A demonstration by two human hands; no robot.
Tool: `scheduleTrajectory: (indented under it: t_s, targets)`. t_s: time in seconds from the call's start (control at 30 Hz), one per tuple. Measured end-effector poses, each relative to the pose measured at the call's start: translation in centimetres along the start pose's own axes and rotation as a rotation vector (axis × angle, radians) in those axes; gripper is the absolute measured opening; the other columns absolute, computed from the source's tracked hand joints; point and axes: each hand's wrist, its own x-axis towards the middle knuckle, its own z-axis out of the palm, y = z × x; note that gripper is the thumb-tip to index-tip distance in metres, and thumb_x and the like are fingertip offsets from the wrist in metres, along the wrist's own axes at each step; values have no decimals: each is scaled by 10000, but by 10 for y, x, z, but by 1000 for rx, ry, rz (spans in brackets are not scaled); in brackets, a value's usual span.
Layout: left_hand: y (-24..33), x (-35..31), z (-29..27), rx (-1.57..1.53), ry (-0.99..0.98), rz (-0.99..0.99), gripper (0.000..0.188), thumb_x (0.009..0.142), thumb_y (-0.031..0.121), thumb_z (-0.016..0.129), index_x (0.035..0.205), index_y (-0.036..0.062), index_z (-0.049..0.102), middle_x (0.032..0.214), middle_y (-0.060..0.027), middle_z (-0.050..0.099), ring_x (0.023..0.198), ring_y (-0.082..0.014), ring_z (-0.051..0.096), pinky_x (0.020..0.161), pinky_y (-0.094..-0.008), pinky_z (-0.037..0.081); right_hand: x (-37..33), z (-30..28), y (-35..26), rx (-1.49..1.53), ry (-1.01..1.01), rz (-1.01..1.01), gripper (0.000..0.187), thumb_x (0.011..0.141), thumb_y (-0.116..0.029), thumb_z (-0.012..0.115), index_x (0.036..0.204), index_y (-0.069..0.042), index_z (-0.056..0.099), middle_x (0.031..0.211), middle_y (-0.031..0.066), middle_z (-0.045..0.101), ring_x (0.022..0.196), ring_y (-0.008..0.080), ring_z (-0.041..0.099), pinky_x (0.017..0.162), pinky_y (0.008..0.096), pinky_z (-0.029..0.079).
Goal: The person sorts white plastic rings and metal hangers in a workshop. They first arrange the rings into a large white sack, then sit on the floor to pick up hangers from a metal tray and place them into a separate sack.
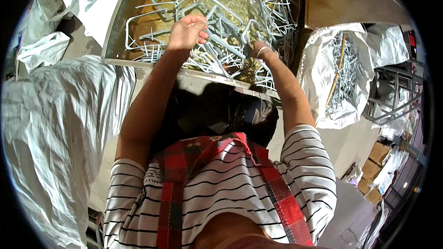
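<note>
Apron: red-checked [190,159], lower centre.
Left hand [188,32]: upper centre, fingers curled; cannot tell if pinching.
Right hand [261,49]: right of it, fingers hidden, grip unclear.
Bent metal rods [228,47]: heaped in tray [124,62], upper centre.

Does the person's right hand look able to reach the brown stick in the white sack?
Probably yes: the sack is open and the stick shows plainly, though the right hand must first clear the side of the tray.

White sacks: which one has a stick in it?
The open sack just right of the metal tray: a wooden stick lies on the metal pieces inside. None shows in the others.
</note>
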Motion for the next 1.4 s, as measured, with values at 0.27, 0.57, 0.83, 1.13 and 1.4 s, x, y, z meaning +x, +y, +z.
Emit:
scheduleTrajectory:
  t_s: [0.27,0.57,0.83,1.13,1.4]
  targets:
    - [-2,35,-31,-85,145,58,186,810,88,541,956,-26,543,798,-58,559,622,-115,535,521,-229,457,-8,-53,2,351,143,-17,375,730,-301,661,953,-7,593,931,211,624,885,353,597,776,384,474]
    - [-9,52,-35,9,248,-45,213,838,131,556,999,-7,549,856,-67,586,676,-118,564,583,-228,489,3,-64,-142,268,92,-324,523,720,-265,711,1061,28,443,965,278,583,945,366,575,821,397,454]
    - [-29,60,-41,-39,322,-212,145,776,73,566,903,4,557,774,-62,589,598,-141,574,493,-246,497,74,-24,-143,551,-231,-311,628,619,-153,754,1180,-11,511,971,205,632,918,295,606,791,335,474]
    - [-48,69,-33,-121,391,-291,39,752,50,575,780,30,558,690,-55,559,583,-137,540,481,-244,431,77,-34,-152,381,-223,-273,537,681,-140,552,1194,9,498,1028,233,604,917,351,596,789,355,468]
    - [-73,76,-40,-142,471,-350,85,740,62,592,721,0,537,600,-51,502,462,-125,440,398,-264,339,43,-56,-168,502,-25,-420,587,669,-134,611,1203,38,437,1032,246,593,993,353,561,852,360,440]
